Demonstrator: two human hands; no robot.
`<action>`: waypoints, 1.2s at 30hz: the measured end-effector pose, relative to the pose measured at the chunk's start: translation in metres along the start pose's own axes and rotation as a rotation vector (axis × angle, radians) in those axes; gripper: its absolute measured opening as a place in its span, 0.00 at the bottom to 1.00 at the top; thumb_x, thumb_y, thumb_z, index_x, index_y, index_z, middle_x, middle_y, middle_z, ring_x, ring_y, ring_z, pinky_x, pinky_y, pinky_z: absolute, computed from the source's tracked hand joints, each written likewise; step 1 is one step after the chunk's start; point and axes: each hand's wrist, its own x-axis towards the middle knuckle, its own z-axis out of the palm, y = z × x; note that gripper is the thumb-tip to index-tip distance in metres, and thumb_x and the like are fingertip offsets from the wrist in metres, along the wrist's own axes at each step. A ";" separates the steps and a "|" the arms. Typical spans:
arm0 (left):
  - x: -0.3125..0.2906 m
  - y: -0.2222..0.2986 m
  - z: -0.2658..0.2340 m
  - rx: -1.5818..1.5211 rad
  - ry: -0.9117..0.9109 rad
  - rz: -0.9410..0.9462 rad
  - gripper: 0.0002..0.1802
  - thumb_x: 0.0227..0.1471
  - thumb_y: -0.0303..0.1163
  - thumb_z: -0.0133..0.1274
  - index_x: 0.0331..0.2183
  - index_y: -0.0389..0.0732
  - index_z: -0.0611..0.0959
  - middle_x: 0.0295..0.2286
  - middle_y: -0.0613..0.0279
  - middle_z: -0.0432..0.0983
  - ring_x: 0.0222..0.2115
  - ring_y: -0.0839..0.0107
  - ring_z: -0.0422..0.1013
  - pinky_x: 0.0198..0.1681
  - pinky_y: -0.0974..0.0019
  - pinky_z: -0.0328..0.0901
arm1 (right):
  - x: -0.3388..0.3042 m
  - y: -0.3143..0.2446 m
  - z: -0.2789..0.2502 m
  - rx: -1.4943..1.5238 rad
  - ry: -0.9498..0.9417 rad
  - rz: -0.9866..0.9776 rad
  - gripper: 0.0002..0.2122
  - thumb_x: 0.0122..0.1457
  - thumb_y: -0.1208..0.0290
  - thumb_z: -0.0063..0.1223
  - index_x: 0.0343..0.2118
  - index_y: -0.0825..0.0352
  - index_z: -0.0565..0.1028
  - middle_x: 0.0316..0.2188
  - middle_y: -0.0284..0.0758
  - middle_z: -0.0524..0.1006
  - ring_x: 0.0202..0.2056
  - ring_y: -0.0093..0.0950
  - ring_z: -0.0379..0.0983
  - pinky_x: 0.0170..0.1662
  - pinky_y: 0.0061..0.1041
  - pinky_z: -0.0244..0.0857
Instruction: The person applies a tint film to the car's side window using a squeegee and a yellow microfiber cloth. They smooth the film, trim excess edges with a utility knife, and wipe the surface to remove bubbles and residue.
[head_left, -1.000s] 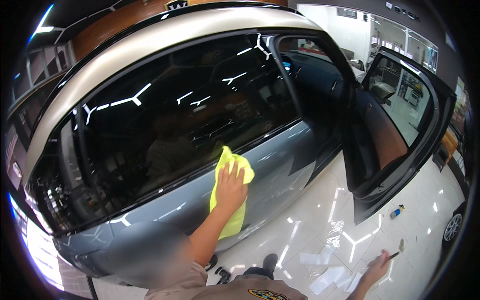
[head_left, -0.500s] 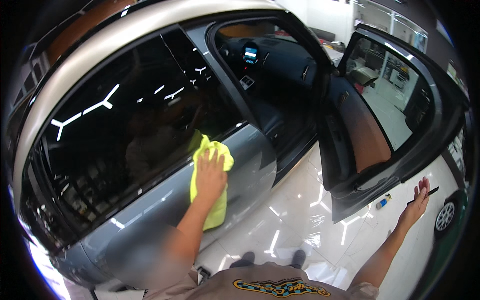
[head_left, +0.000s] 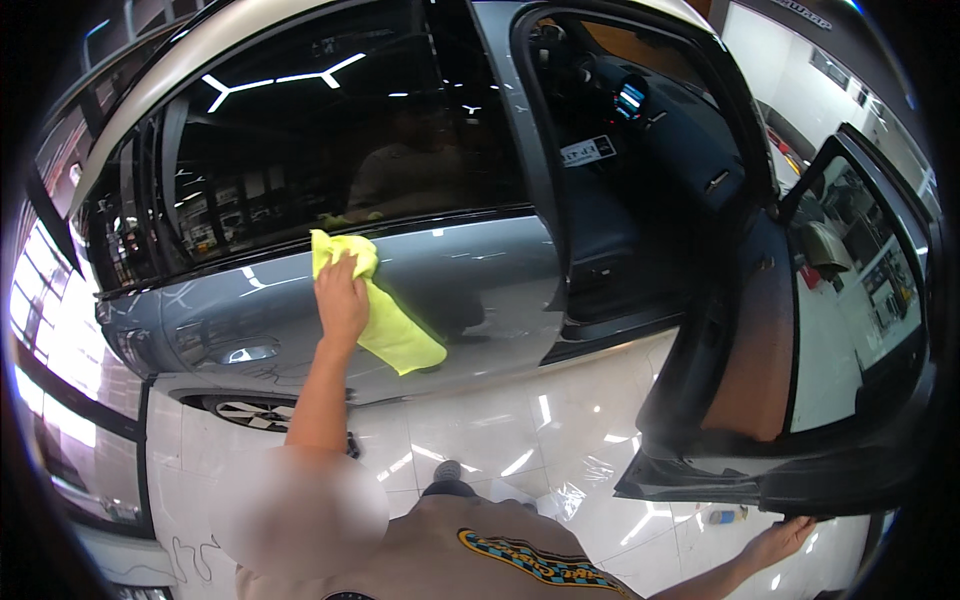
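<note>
My left hand [head_left: 342, 300] is closed on a bright yellow cloth [head_left: 400, 335] and presses it to the grey rear door [head_left: 475, 290] of a car, just under the dark window [head_left: 350, 160]. The cloth's loose end hangs down the panel to the right of my fingers. At the lower right, my right hand [head_left: 785, 542] has its fingers closed together beneath the bottom edge of the open front door [head_left: 745, 470]. Something thin and black at its fingertips barely stands out against the dark door.
The open front door juts out at the right. Through the doorway show a dark seat [head_left: 615, 225] and a lit screen [head_left: 630, 97]. On the shiny tiled floor [head_left: 500, 430] lie a small blue bottle [head_left: 725, 517] and crumpled clear plastic [head_left: 575, 495]. A rear wheel [head_left: 255, 413] shows at left.
The view has turned and shifted. My left hand has slid the cloth along the door toward the car's rear. My right hand has come down below the open door's edge.
</note>
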 end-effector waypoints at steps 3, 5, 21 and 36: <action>-0.019 0.015 0.000 -0.240 -0.066 -0.164 0.19 0.51 0.26 0.49 0.47 0.37 0.78 0.44 0.46 0.75 0.45 0.46 0.70 0.50 0.51 0.64 | -0.005 -0.003 0.002 -0.053 0.043 -0.028 0.22 0.70 0.65 0.35 0.58 0.79 0.63 0.53 0.51 0.70 0.50 0.40 0.69 0.55 0.28 0.61; -0.039 0.041 0.005 -0.379 -0.347 -0.231 0.20 0.53 0.29 0.48 0.48 0.37 0.77 0.42 0.44 0.77 0.42 0.45 0.72 0.46 0.51 0.66 | -0.017 -0.040 0.015 0.060 0.094 0.054 0.22 0.70 0.64 0.35 0.57 0.79 0.64 0.52 0.50 0.71 0.49 0.40 0.69 0.53 0.27 0.63; -0.080 0.071 0.014 -0.556 -0.828 -0.198 0.19 0.55 0.34 0.46 0.47 0.37 0.79 0.40 0.41 0.77 0.43 0.43 0.72 0.48 0.51 0.65 | -0.084 -0.112 0.116 0.405 -0.456 -0.022 0.16 0.70 0.68 0.37 0.51 0.76 0.69 0.40 0.40 0.77 0.42 0.26 0.74 0.47 0.26 0.69; -0.176 0.023 -0.022 -0.569 -0.818 -0.260 0.19 0.56 0.32 0.47 0.48 0.34 0.77 0.45 0.40 0.75 0.46 0.43 0.70 0.51 0.54 0.64 | -0.183 -0.131 0.253 0.282 -1.150 -0.086 0.17 0.67 0.67 0.42 0.55 0.69 0.69 0.30 0.39 0.79 0.31 0.27 0.77 0.36 0.26 0.68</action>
